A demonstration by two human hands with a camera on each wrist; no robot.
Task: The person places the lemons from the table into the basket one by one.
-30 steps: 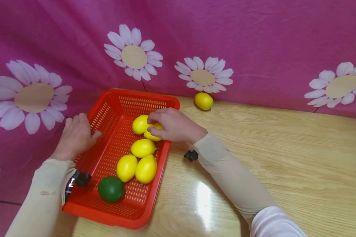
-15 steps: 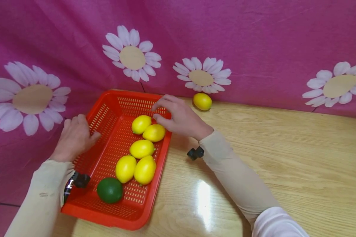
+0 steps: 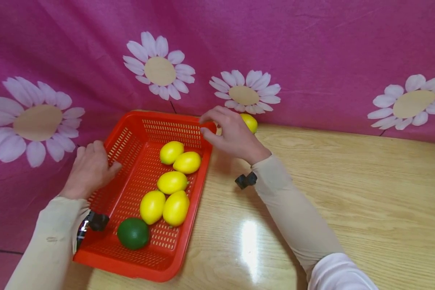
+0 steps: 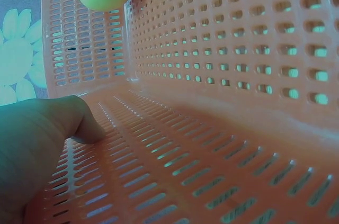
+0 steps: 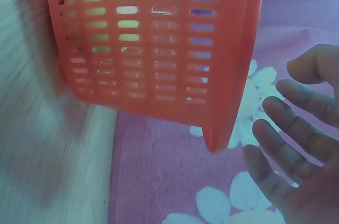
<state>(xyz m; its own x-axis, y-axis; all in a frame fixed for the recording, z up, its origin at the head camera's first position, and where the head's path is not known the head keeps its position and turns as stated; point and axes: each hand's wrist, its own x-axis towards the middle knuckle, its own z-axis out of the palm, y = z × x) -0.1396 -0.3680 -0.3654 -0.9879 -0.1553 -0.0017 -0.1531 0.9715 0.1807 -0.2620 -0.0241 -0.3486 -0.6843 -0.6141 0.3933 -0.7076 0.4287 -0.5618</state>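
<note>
Several yellow lemons (image 3: 172, 182) lie in the right half of a red perforated plastic basket (image 3: 159, 275), with a dark green oval fruit (image 3: 133, 233) near its front. My left hand (image 3: 90, 171) grips the basket's left side, the thumb (image 4: 85, 123) hooked over the inner wall in the left wrist view; its other fingertips are hidden. Beside the far right corner is my right hand (image 3: 233, 135), holding nothing. The right wrist view shows its fingers spread and apart from the basket's rim (image 5: 249, 49). Another lemon (image 3: 250, 122) sits just behind that hand, partly covered by it.
A pink cloth (image 3: 311, 60) printed with white flowers hangs behind the wooden table (image 3: 348, 193) and along its left side. The basket stands close to the cloth at the left and back. A small black camera (image 3: 245, 180) hangs at the right wrist.
My right hand has let go of a lemon in the basket, then moved up and right past the rim toward the lemon on the table. The left hand keeps its hold.
</note>
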